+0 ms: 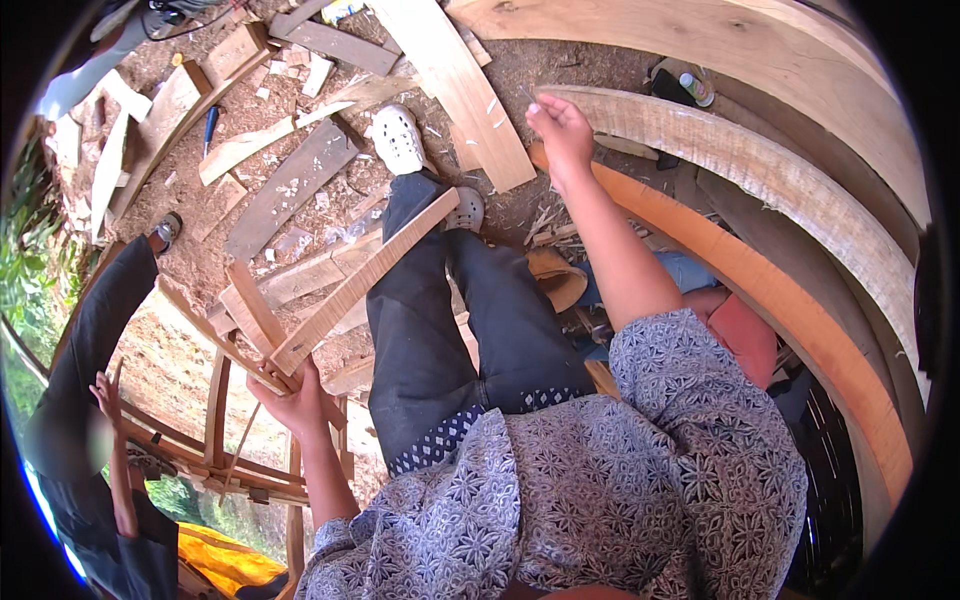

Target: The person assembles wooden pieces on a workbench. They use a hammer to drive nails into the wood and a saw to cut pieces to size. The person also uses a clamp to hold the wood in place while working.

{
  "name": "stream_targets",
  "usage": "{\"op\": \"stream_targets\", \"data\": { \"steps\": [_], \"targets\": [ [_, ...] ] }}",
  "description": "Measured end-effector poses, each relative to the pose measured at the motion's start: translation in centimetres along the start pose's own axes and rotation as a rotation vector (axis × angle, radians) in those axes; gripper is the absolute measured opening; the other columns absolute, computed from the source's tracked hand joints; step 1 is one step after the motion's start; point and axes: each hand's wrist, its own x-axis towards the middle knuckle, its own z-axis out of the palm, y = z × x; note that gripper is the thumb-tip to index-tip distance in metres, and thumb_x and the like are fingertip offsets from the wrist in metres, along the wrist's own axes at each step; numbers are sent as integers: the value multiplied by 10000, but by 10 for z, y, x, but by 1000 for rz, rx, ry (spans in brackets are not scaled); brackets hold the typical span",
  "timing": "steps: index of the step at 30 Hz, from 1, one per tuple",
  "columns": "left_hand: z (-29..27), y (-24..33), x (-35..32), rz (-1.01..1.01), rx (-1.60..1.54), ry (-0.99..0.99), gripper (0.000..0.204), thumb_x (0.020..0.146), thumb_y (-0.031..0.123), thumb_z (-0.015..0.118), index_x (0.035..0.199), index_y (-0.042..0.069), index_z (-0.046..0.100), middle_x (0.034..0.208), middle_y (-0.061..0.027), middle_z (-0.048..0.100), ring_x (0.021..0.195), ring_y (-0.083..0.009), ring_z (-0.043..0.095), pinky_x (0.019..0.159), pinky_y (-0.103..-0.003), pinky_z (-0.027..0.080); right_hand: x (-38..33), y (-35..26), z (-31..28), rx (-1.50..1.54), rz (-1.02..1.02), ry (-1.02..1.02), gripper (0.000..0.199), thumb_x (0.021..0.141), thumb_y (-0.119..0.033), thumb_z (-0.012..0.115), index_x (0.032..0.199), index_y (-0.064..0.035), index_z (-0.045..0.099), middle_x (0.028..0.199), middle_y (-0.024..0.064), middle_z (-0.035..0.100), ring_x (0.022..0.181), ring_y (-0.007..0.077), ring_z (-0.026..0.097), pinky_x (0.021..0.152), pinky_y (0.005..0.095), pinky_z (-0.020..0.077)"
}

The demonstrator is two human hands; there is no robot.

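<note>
The wooden slat (365, 282), a long pale strip, runs slantwise from the person's lap area up toward the white perforated shoe (398, 139). Its lower end sits in the left hand (297, 400), whose fingers are curled tight around it together with the end of a shorter wooden piece (252, 313) that lies just beside them. The upper end of the slat crosses the dark trouser leg (420, 330), well beyond the fingertips.

The right hand (562, 128) is raised far from the slat, its fingers pinched together on something thin and too small to make out. Just past those fingers lies a curved pale plank (760, 175), and beneath the wrist sweeps a curved orange-brown plank (800, 310). A broad straight board (465, 90) lies just to the left of the right fingers.

Beyond the curved pale plank, a small bottle (697, 89) with a green cap and pale body lies on its side. Farther out from the left fingers, scrap boards (290, 185) and chips cover the sawdust ground (190, 250). At the lower left, another person in dark sleeves (90, 340) stands by a wooden frame (215, 420).
</note>
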Motion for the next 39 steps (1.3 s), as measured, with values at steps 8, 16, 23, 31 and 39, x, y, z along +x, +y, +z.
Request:
{"op": "stream_targets", "data": {
  "steps": [8, 16, 23, 31, 39],
  "targets": [
    [-119, 42, -109, 190, -95, 38, 625, 775, 56, 861, 1278, 18, 494, 1157, -115, 612, 1046, -196, 643, 842, -304, 553, -193, -140, -53, -7, 85, -300, 249, 1060, -203, 566, 1129, 13, 669, 1010, 91, 704, 895, 156, 681, 855, 312, 578],
    [-248, 55, -238, 231, -345, 184, 602, 763, 95, 870, 1236, 65, 500, 1076, -91, 648, 977, -173, 669, 812, -314, 556, -336, -204, -61, -571, -534, -659, 292, 1054, -261, 530, 1005, -14, 677, 1027, 67, 693, 965, 172, 645, 918, 327, 489],
    [-339, 31, -275, 138, -503, 135, 678, 742, 139, 892, 1284, 67, 491, 1131, -97, 640, 1015, -217, 665, 861, -331, 550, -476, -219, 1, -811, -543, -1053, 367, 1081, -332, 494, 1028, 9, 619, 909, 78, 636, 903, 182, 599, 850, 339, 477],
    [-341, -5, -283, 12, -490, 148, 705, 813, 293, 879, 1340, 36, 488, 1198, -127, 606, 1097, -251, 643, 950, -371, 525, -496, -219, 1, -644, -413, -1098, 329, 1089, -304, 467, 913, -48, 576, 879, 37, 591, 852, 139, 528, 850, 292, 433],
    [-354, -30, -346, -45, -1209, -235, 691, 947, 190, 714, 1496, 25, 328, 1225, -220, 653, 941, -240, 734, 771, -359, 660, -512, -227, 11, -795, -403, -1168, 348, 1089, -329, 440, 913, -54, 559, 896, 48, 564, 880, 155, 512, 890, 315, 414]
  ]
}}
